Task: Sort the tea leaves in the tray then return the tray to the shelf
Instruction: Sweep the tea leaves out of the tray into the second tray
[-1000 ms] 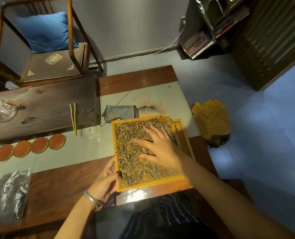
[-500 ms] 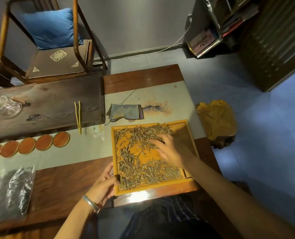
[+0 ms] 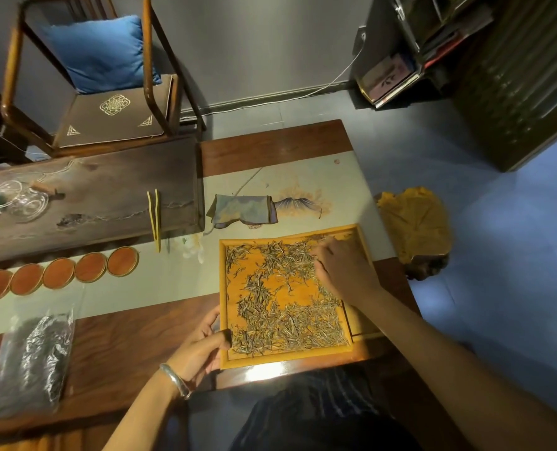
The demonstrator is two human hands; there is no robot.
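Note:
A square yellow wooden tray (image 3: 286,359) lies on the table's near right part, holding thin grey-green tea leaves (image 3: 286,323) scattered thickly along its near side and far edge, with bare patches in the middle. My left hand (image 3: 199,348) grips the tray's near left rim, thumb over the edge. My right hand (image 3: 343,270) rests on the leaves at the tray's far right, fingers bent and touching them. A shelf (image 3: 410,47) with books stands at the far right against the wall.
A folded blue cloth (image 3: 243,206) lies just beyond the tray. Left of it are yellow tongs (image 3: 154,216), several round orange coasters (image 3: 59,273), a dark wooden tea board (image 3: 85,193) with glassware, and a clear bag of dark tea (image 3: 29,359). A wooden stump (image 3: 413,226) stands right of the table.
My right hand swept from the tray's middle to its far right corner, pushing leaves apart and baring the middle. My left hand kept its grip on the rim.

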